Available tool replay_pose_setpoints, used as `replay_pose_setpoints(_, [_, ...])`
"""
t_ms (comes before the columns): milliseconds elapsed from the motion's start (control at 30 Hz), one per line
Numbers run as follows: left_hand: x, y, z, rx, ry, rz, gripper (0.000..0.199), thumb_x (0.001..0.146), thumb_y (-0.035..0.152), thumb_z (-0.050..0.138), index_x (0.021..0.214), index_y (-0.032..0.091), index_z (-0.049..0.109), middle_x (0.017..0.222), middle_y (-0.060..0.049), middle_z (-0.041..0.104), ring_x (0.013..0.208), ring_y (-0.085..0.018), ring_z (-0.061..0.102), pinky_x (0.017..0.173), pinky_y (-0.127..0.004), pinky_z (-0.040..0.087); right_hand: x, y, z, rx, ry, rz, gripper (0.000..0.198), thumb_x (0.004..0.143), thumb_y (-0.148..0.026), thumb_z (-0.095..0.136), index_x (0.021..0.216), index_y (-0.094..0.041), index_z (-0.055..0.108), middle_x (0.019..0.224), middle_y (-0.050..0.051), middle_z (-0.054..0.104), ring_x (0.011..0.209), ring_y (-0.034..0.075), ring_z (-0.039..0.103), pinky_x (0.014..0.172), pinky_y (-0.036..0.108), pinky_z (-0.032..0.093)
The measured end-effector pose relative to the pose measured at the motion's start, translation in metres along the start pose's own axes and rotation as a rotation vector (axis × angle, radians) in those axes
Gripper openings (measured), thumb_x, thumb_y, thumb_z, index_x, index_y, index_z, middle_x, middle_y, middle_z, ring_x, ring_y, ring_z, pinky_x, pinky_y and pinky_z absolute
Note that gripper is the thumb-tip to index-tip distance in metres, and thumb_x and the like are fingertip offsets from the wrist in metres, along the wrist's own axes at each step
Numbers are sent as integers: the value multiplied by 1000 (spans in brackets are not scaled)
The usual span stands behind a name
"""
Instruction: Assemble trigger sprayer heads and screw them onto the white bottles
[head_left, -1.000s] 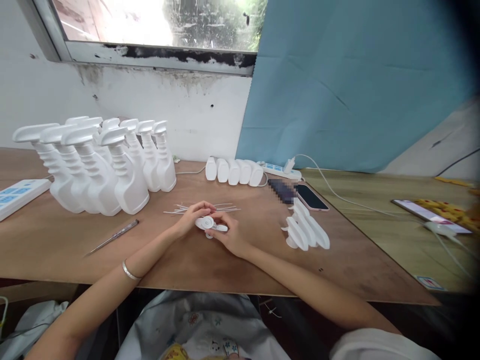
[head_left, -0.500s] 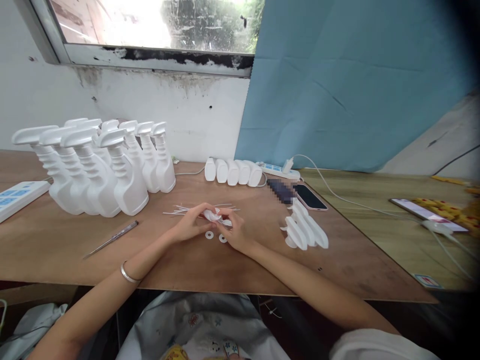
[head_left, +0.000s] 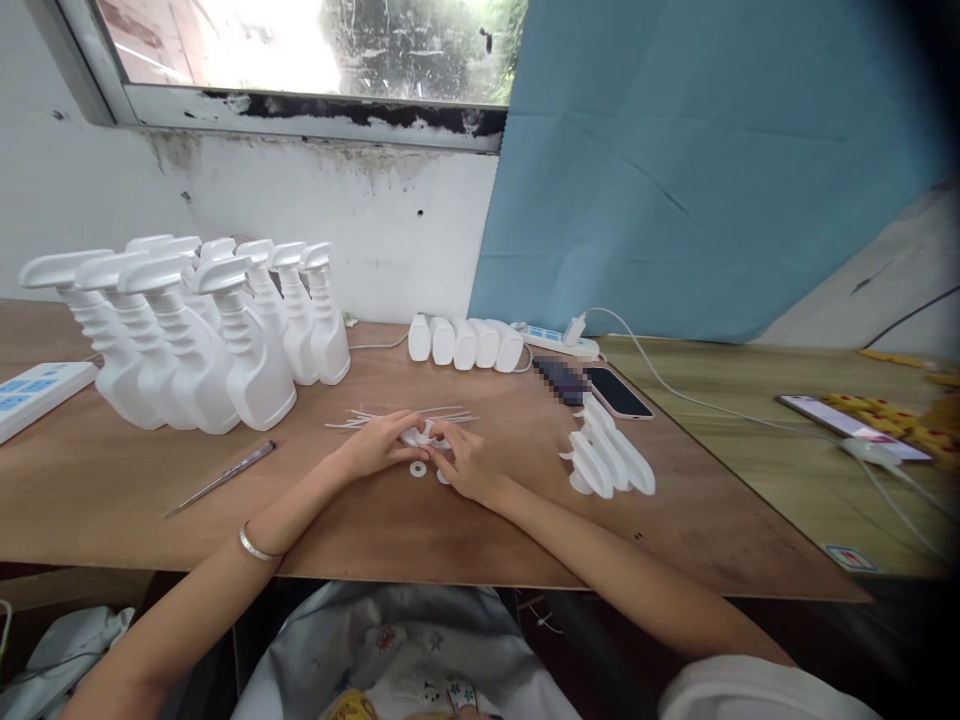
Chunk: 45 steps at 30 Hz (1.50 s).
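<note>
Tabletop of flat brown board (head_left: 517, 555) fills the near and middle ground of my head feed, and a smooth blue cloth sheet (head_left: 675, 180) hangs behind it on the far right. On the left I have a tight cluster of upright white plastic spray bottles (head_left: 202, 360). Far middle, a row of five rounded white plastic pieces (head_left: 465, 345) stands side by side; to the right, long curved white plastic pieces (head_left: 611, 460) lie close together. A white power strip with blue panels (head_left: 41, 398) sits at the left edge.

Near the middle, the left hand (head_left: 375, 443) and right hand (head_left: 469, 460) meet, fingers bent narrow, both holding one small white plastic piece (head_left: 415, 438) between them. The fingers cover much of it, so I can't read its full shape.

Far right of them lies a pink-rimmed phone with a dark screen (head_left: 619, 391). Left of the hands, a slim metal-shafted screwdriver (head_left: 221, 478) lies slanted. Thin white sticks (head_left: 343, 426) lie just beyond the hands. Smallest, two flat white rings (head_left: 418, 469) lie just nearer, one partly hidden by the right hand.
</note>
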<state>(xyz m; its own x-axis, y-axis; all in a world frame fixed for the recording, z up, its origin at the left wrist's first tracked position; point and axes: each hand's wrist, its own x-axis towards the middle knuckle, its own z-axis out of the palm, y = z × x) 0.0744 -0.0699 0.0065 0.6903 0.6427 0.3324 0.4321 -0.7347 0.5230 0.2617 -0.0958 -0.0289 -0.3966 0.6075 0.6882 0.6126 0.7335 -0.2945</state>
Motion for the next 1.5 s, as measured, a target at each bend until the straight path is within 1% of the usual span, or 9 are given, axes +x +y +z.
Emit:
replay_pose_setpoints(167, [0, -7, 0, 73, 1, 39, 25, 77, 43, 53, 88, 20, 54, 89, -4, 53, 72, -16, 50, 67, -23, 37, 2, -2, 1, -34, -40, -16, 15, 85, -31, 44, 91, -18, 50, 83, 3, 62, 77, 13, 60, 68, 24, 45])
replay_pose_setpoints(333, [-2, -7, 1, 109, 56, 67, 23, 79, 40, 50, 90, 20, 54, 86, -5, 51, 71, -15, 50, 67, -23, 38, 2, -1, 1, -90, 14, -48, 15, 83, -30, 46, 93, -19, 49, 84, 4, 62, 77, 15, 60, 68, 25, 45])
replay_pose_setpoints(533, [-5, -9, 1, 249, 84, 126, 20, 84, 34, 44, 93, 20, 55, 93, -8, 53, 79, -15, 54, 71, -23, 42, 6, -1, -6, -186, 43, -194, 28, 79, -30, 50, 102, -16, 46, 97, 9, 60, 87, 19, 57, 75, 31, 46])
replay_pose_setpoints(633, [-6, -12, 3, 333, 170, 237, 18, 86, 28, 40, 95, 19, 54, 91, -7, 55, 76, -13, 55, 68, -22, 44, 8, 4, -7, -336, 66, -309, 30, 78, -25, 51, 106, -15, 44, 104, 10, 58, 87, 20, 56, 73, 32, 45])
replay_pose_setpoints(767, [-5, -12, 6, 388, 339, 412, 15, 85, 24, 44, 97, 18, 52, 86, -6, 57, 70, -10, 55, 62, -18, 45, 8, 12, -6, -468, 203, -458, 23, 78, -13, 50, 100, -17, 48, 94, 6, 61, 74, 14, 57, 64, 25, 45])
replay_pose_setpoints(867, [-4, -10, 6, 415, 405, 482, 14, 84, 20, 48, 97, 19, 52, 87, -5, 58, 69, -8, 55, 60, -15, 45, 8, 14, -7, -483, 230, -508, 20, 78, -12, 50, 97, -17, 50, 91, 6, 60, 73, 12, 56, 63, 22, 45])
replay_pose_setpoints(1033, [-5, -8, 6, 457, 437, 516, 15, 83, 18, 48, 97, 19, 51, 89, -5, 59, 68, -6, 56, 60, -14, 45, 8, 13, -10, -472, 210, -535, 17, 80, -12, 47, 95, -18, 52, 90, 7, 60, 74, 11, 57, 62, 21, 46])
replay_pose_setpoints(1333, [-7, -9, 8, 576, 475, 568, 14, 84, 17, 45, 98, 19, 48, 91, -6, 60, 70, -7, 58, 60, -16, 46, 9, 10, -14, -409, 160, -501, 20, 83, -15, 45, 100, -18, 54, 89, 8, 60, 77, 11, 58, 67, 22, 49])
replay_pose_setpoints(1500, [-6, -7, 9, 621, 420, 552, 12, 86, 17, 41, 95, 19, 48, 90, -6, 60, 73, -10, 59, 62, -18, 47, 10, 7, -15, -405, 197, -502, 16, 81, -17, 48, 96, -18, 53, 85, 7, 60, 76, 11, 59, 65, 21, 49])
